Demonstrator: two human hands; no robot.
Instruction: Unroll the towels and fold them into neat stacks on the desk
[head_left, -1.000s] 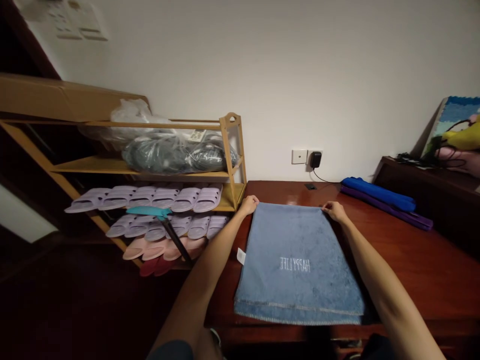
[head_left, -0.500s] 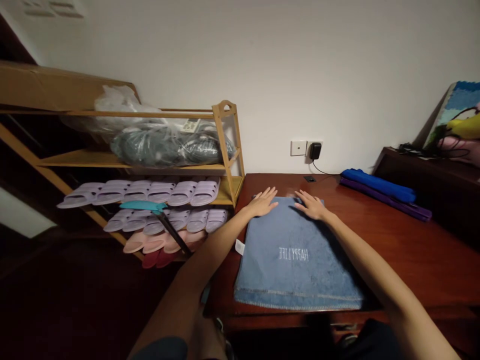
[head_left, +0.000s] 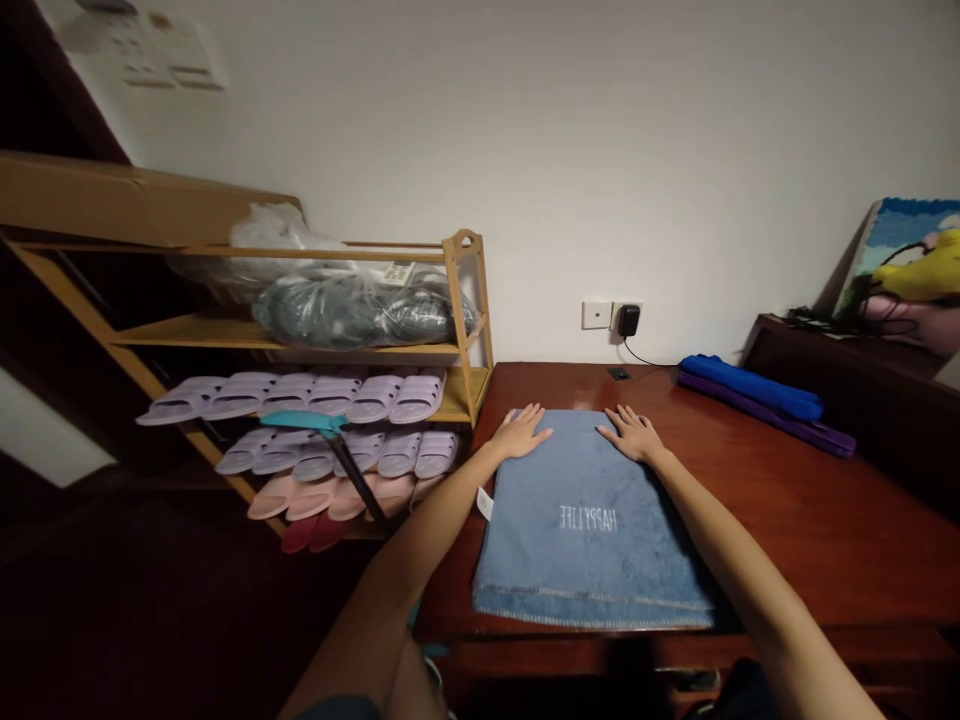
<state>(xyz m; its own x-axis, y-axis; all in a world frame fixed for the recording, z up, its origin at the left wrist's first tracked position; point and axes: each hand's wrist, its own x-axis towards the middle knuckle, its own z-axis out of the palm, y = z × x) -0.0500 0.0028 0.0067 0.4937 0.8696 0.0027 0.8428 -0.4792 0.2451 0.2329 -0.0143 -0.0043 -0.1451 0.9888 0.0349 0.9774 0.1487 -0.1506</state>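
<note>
A slanted bamboo shoe rack [head_left: 457,300] is seen at far left, loaded with rows of lilac plastic slippers [head_left: 315,395]; pink pairs lie on the tier below. A teal-headed tool with a dark handle [head_left: 330,445] is leaned against the rack.

Just right of it, a folded blue terry towel with white stitched lettering [head_left: 592,530] is laid flat on the red-brown polished wooden table [head_left: 825,520], near edge at the table front. The left hand [head_left: 519,433] is placed palm down, fingers spread, on the towel's far left corner. The right hand [head_left: 634,434] is likewise flattened, fingers spread, on the far edge. Nothing is pinched.

Further right, rolled blue and purple cloths [head_left: 757,400] are noted near the wall.
</note>
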